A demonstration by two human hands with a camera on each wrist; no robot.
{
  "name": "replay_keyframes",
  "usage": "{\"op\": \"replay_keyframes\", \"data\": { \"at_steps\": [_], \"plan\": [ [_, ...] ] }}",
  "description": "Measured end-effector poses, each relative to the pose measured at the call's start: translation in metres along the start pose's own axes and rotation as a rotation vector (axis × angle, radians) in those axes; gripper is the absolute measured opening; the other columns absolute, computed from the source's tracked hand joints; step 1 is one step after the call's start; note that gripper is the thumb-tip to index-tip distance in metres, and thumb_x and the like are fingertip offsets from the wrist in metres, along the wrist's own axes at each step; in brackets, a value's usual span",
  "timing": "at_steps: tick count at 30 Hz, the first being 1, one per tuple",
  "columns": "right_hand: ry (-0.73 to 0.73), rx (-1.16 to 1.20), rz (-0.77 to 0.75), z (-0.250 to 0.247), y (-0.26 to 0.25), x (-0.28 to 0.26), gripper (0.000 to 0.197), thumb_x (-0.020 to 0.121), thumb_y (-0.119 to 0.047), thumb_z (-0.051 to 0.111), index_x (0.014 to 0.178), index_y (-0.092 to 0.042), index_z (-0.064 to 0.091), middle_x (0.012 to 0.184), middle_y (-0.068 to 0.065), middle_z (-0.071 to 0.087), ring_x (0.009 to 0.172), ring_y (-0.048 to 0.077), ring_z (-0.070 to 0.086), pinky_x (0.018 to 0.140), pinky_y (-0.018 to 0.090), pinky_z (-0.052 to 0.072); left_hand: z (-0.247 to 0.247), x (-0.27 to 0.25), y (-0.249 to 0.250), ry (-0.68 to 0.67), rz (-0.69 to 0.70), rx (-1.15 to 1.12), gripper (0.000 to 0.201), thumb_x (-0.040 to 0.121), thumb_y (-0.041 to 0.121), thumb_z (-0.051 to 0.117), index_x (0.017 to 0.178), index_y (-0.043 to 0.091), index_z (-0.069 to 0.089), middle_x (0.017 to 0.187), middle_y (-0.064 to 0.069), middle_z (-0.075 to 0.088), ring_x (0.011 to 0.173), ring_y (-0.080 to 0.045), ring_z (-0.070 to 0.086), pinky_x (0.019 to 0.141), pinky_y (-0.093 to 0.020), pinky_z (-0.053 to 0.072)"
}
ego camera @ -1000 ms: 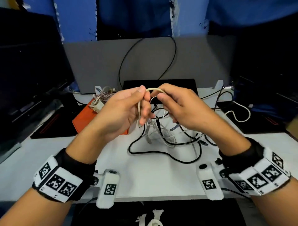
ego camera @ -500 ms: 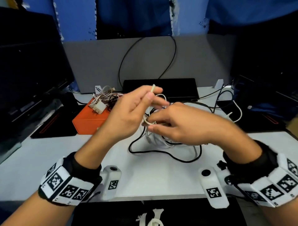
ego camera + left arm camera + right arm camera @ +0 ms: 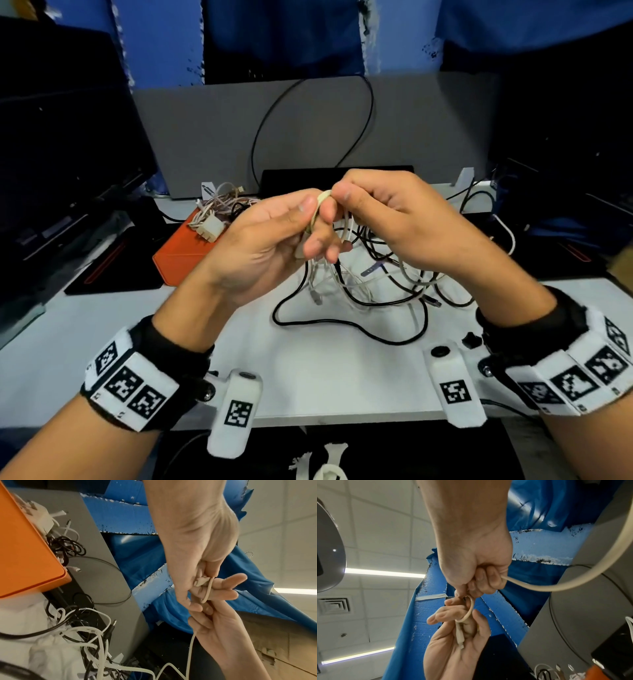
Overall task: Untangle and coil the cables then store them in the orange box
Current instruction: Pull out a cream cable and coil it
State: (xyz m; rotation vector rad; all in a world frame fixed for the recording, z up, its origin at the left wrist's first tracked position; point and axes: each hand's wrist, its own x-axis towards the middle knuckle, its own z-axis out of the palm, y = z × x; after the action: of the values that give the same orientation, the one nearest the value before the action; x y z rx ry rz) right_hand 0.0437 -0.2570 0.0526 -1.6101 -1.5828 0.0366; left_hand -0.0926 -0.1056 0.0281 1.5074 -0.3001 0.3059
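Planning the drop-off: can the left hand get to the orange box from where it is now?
Probably yes. The orange box sits just beyond the left hand on that side, nothing between. But that hand grips the beige cable, whose far end trails into the tangled cables.

Office desk (image 3: 325,370), monitors (image 3: 68,144), partition (image 3: 428,137)

Your white desk (image 3: 325,370) carried an orange box (image 3: 178,260) toward its back left corner, with coiled cables and a white plug heaped on top. A tangle of black and white cables (image 3: 376,291) lay near the middle, one black loop (image 3: 342,323) trailing toward the front edge. A black flat device (image 3: 308,173) sat along the back edge.
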Motion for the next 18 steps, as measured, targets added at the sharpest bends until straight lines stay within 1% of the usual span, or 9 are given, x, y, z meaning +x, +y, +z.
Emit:
{"op": "replay_keyframes", "data": {
  "at_steps": [3,4,6,8,10,12,14,16,18],
  "plan": [
    [-0.017,-0.137,0.026,-0.008,0.002,-0.001,0.038,0.107,-0.044,0.046,0.086,-0.024,0.07,0.075,0.007,0.064,0.069,0.024,0.057,0.069,0.046,0.047,0.004,0.001,0.001,0.011,-0.033,0.037,0.039,0.108,0.017,0.028,0.089,0.015,0.062,0.058,0.004,0.047,0.064,-0.018,0.052,0.095,-0.053,0.038],
    [-0.043,-0.147,0.027,-0.01,0.002,-0.002,0.038,0.107,-0.045,0.046,0.086,-0.025,0.069,0.073,0.01,0.063,0.067,0.027,0.055,0.067,0.047,0.046,0.005,0.0,0.003,0.008,-0.049,0.063,0.041,0.108,0.018,0.028,0.087,0.016,0.063,0.055,0.005,0.045,0.061,-0.018,0.05,0.092,-0.049,0.042],
    [-0.099,-0.147,0.022,-0.011,-0.001,-0.003,0.039,0.106,-0.05,0.045,0.087,-0.027,0.07,0.075,0.01,0.065,0.068,0.029,0.057,0.067,0.048,0.046,0.002,-0.002,0.008,-0.012,-0.093,0.099,0.043,0.108,0.022,0.031,0.084,0.017,0.066,0.049,0.005,0.043,0.057,-0.017,0.051,0.078,-0.029,0.05],
    [-0.14,-0.147,0.003,-0.011,-0.003,-0.004,0.04,0.103,-0.053,0.044,0.088,-0.027,0.07,0.079,0.008,0.069,0.073,0.032,0.062,0.07,0.05,0.049,0.001,-0.004,0.012,-0.044,-0.121,0.11,0.038,0.105,0.024,0.036,0.084,0.017,0.067,0.048,0.004,0.046,0.058,-0.018,0.057,0.066,-0.02,0.048],
    [-0.121,-0.126,-0.032,-0.011,-0.005,-0.003,0.037,0.105,-0.047,0.046,0.088,-0.025,0.07,0.075,-0.002,0.068,0.067,0.023,0.059,0.065,0.044,0.049,0.004,-0.004,0.013,-0.026,-0.072,0.115,0.034,0.104,0.023,0.036,0.086,0.014,0.064,0.05,0.005,0.051,0.061,-0.018,0.06,0.07,-0.024,0.048],
    [-0.014,-0.05,-0.05,-0.011,-0.003,0.0,0.03,0.109,-0.034,0.047,0.087,-0.025,0.065,0.066,-0.013,0.058,0.057,0.007,0.049,0.055,0.024,0.04,0.013,-0.002,0.012,0.077,0.05,0.044,0.032,0.106,0.018,0.03,0.09,0.01,0.056,0.052,0.008,0.055,0.061,-0.015,0.062,0.073,-0.024,0.051],
    [0.087,0.033,-0.016,-0.011,0.003,0.003,0.023,0.11,-0.025,0.045,0.097,-0.028,0.063,0.059,-0.017,0.047,0.051,0.003,0.042,0.052,0.012,0.032,0.021,0.001,0.016,0.18,0.17,-0.093,0.032,0.108,0.019,0.027,0.095,0.008,0.053,0.056,0.009,0.059,0.066,-0.013,0.067,0.088,-0.03,0.054],
    [0.086,0.01,0.049,-0.007,0.009,0.004,0.023,0.111,-0.027,0.044,0.119,-0.032,0.065,0.056,-0.014,0.042,0.049,0.004,0.039,0.051,0.015,0.032,0.022,0.003,0.022,0.259,0.247,-0.212,0.035,0.11,0.02,0.025,0.102,0.005,0.057,0.064,0.009,0.067,0.075,-0.01,0.071,0.106,-0.039,0.049],
    [-0.025,-0.089,0.137,-0.001,0.012,0.003,0.03,0.11,-0.035,0.043,0.134,-0.041,0.06,0.055,-0.012,0.044,0.05,0.006,0.043,0.053,0.024,0.039,0.018,0.003,0.026,0.359,0.277,-0.267,0.038,0.111,0.022,0.028,0.117,0.002,0.06,0.075,0.009,0.074,0.085,-0.008,0.073,0.11,-0.038,0.047]
  ]
}}
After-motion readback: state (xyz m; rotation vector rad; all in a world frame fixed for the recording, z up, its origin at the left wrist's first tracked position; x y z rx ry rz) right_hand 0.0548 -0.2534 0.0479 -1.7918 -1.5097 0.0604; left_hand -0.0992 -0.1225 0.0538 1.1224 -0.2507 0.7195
